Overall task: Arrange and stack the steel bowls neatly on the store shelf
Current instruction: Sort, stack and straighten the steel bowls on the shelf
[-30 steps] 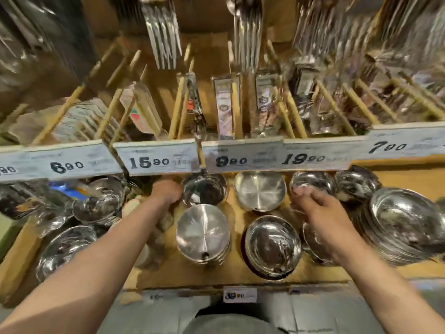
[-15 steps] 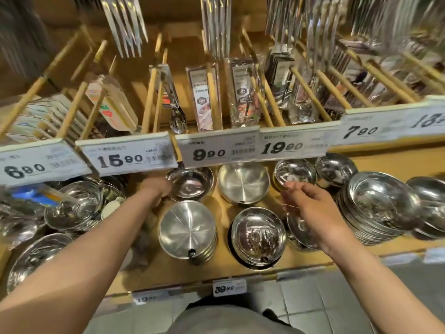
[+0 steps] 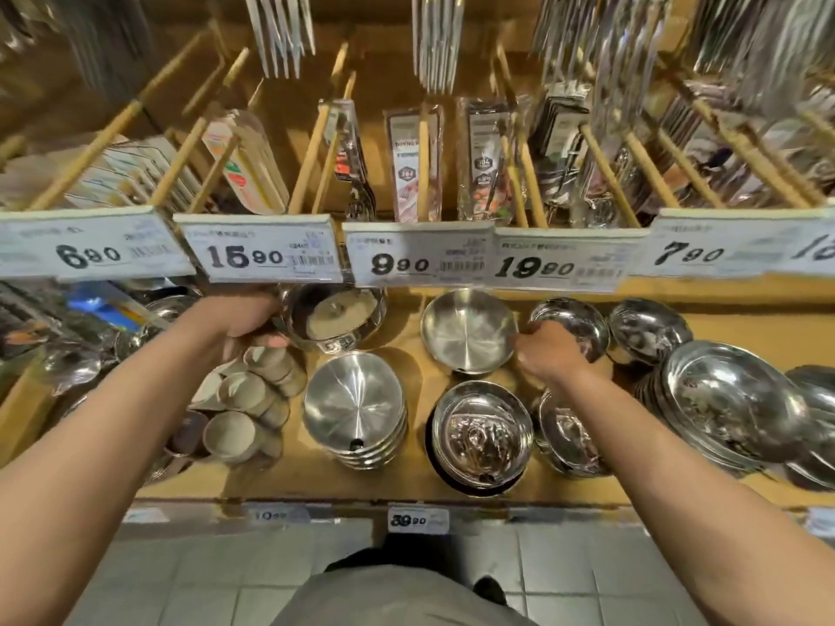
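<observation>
Gripping a deep steel bowl [image 3: 334,316] at its left rim, left hand [image 3: 246,320] curls round it at shelf [image 3: 406,485] back. Right hand [image 3: 549,354] pinches the brushed bowl [image 3: 467,329] edge beside it. Probably light, rigid, slippery; rims are best holds. Shiny, nested stacks up front.

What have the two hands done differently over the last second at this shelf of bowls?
The left hand, which only reached toward the back bowl before, now grips its rim and tilts it up. The right hand has shifted left from the shiny bowls to the right rim of the matte bowl; whether it grips is unclear. The front stack, the neighbouring shiny bowl and the price tags stayed put.
</observation>
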{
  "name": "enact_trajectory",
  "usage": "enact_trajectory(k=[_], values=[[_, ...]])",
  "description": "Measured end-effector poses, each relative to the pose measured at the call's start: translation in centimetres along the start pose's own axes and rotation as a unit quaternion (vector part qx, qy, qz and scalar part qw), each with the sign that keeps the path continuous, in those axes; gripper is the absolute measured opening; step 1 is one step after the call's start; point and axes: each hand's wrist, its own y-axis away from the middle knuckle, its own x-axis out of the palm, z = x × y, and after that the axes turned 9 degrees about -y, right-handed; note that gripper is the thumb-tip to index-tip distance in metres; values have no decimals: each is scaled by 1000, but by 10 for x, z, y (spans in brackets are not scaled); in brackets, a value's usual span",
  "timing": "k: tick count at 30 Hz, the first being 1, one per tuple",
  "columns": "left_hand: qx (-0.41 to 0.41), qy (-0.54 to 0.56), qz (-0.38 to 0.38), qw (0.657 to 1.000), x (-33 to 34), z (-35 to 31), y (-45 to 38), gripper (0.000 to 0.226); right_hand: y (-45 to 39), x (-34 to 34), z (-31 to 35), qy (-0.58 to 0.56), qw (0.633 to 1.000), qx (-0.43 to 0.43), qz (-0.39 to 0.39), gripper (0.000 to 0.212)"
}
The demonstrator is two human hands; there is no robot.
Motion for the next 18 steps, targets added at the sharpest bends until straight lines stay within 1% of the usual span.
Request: enact_trajectory(k=[1,3,6,8,9,12,14,16,18], values=[[-11,28,-1,1000,-2,0,5,29,-7,3,-1,16,1000,8,7,34],[-30,67,-19,997,-4,-1,14,36,-18,10,-1,30,999,28,16,22],[-55,107,-64,991,-6,-1,22,35,-32,20,-3,28,998,53,12,9],[-65,125,-74,987,-7,-1,26,36,-39,26,-5,55,997,59,-2,7],[-66,128,-73,987,-9,-1,27,36,-42,29,-6,59,996,61,-9,8],[-62,134,-71,986,-10,-3,32,37,-52,33,-10,50,996,70,-9,22],[-63,145,-70,985,-9,-6,34,35,-55,33,-11,6,997,81,-5,21],[-62,147,-64,985,-7,-10,37,33,-53,31,-9,-37,996,85,-19,12],[-52,134,-60,988,-4,-15,42,32,-49,25,-6,-59,995,74,-43,19]])
